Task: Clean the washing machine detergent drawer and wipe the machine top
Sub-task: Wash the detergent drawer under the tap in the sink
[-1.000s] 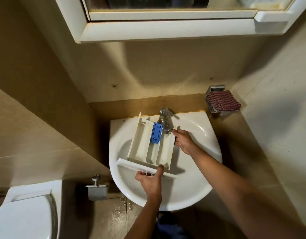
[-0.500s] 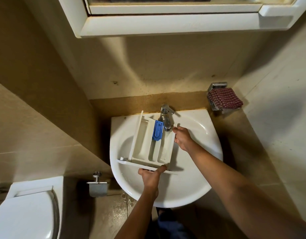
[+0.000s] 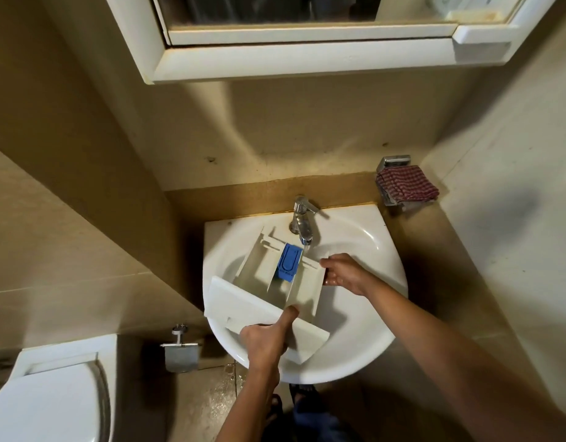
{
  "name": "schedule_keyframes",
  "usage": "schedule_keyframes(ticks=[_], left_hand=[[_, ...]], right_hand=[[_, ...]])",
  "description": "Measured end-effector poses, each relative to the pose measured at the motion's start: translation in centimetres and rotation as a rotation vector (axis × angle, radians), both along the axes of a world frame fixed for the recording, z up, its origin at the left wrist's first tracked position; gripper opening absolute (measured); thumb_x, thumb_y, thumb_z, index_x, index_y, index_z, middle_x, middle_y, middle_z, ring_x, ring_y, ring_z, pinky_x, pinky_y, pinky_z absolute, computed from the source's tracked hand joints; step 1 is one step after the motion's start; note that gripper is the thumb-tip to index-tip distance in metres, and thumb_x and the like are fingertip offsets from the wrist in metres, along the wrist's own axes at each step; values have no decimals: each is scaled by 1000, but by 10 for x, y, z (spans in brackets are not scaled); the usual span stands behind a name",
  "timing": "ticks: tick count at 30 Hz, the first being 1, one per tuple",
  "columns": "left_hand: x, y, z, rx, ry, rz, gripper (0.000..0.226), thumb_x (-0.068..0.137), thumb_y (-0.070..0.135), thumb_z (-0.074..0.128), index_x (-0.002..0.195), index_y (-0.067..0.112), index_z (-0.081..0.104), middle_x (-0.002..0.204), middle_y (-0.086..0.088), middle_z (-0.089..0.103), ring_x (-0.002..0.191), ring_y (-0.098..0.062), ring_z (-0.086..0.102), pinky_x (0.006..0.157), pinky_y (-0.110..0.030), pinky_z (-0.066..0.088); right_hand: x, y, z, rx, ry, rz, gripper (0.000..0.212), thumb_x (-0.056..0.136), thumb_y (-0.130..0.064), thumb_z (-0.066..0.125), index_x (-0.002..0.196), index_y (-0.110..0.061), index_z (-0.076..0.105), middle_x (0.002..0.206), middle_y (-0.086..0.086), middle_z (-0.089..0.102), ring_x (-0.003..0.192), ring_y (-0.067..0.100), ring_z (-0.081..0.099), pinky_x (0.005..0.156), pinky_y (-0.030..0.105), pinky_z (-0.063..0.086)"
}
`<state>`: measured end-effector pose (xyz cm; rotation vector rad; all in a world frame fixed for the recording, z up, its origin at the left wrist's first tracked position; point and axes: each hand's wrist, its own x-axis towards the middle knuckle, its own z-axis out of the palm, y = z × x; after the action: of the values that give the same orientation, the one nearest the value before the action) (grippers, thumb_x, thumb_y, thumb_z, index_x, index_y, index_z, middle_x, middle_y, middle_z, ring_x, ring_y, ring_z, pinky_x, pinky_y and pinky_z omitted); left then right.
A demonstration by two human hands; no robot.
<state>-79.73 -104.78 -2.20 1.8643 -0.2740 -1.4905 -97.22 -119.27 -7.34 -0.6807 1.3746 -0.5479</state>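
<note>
While drawer (image 3: 257, 271) tilts in sink (image 3: 371, 355), left hand (image 3: 265, 342) grips front, right hand (image 3: 342, 274) grips side

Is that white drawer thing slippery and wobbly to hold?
Probably stiff: the drawer holds its boxy shape though the left hand and right hand grip only its front and side. Likely slippery, since the tap seems to run onto it. Probably light, being thin plastic.

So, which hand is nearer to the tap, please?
Right. The right hand grips the drawer just right of the tap; the left hand holds its front panel, farther away.
</note>
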Motion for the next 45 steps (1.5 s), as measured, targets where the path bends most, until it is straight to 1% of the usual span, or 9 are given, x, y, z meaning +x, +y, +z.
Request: schedule_keyframes(ticks=[6,11,14,16,20,28,33,40,45], left_hand=[[6,3,21,71,-64,-30,118,34,60,82,124,-3,39,101,-12,59,87,-24,64,62,-42,61],[13,-4,23,118,-118,-184,103,66,52,81,132,-4,26,94,-1,35,79,-19,54,61,-37,60],[20,-11,22,100,-118,-232,106,54,65,78,125,-5,42,119,-11,38,87,-26,59,53,-36,59],[26,-12,20,78,-87,-206,103,43,66,76,116,-3,51,122,-16,48,89,-28,62,53,-35,59],[32,-11,12,38,39,-136,54,69,40,77,96,-4,61,101,-23,67,87,-31,67,59,-34,59],[10,-1,3,-39,101,-55,28,78,22,72,72,-3,60,58,-8,58,70,-26,63,57,-31,56],[-7,9,3,-60,80,-1,36,59,27,82,67,-3,64,54,-8,63,63,-26,64,64,-46,61],[-32,-2,-35,-47,25,33,89,45,52,84,108,-5,57,87,-11,72,78,-23,71,65,-39,61],[-51,10,-43,-25,78,-17,48,67,37,84,99,4,67,90,-5,71,83,-19,67,72,-28,53]], right_hand=[[-2,22,-7,140,-80,78,19,95,-6,51,110,4,58,104,18,68,90,27,68,75,33,57],[-1,29,-12,232,-82,51,17,95,-3,50,109,4,56,78,12,70,74,23,69,81,38,56],[-1,31,-10,205,-64,37,13,95,-6,52,105,2,56,67,9,68,64,19,68,87,40,54],[-1,28,-5,130,-54,-9,15,95,-8,54,106,2,58,80,13,69,73,22,68,86,39,55],[-2,23,10,-32,-33,-114,10,93,-8,58,94,0,63,87,16,69,72,21,69,65,28,59],[-7,11,18,-108,72,-170,9,92,-9,59,86,-4,63,81,14,69,70,22,67,61,28,57],[-1,7,7,-49,95,-201,5,91,-4,57,87,-2,60,79,14,63,68,22,61,50,25,54],[-4,-8,-9,-71,131,-310,12,92,-3,54,82,-5,60,79,11,64,68,21,63,56,29,53],[-10,-18,-25,-130,191,-281,10,91,-12,61,97,-5,66,90,13,66,83,25,64,80,40,54]])
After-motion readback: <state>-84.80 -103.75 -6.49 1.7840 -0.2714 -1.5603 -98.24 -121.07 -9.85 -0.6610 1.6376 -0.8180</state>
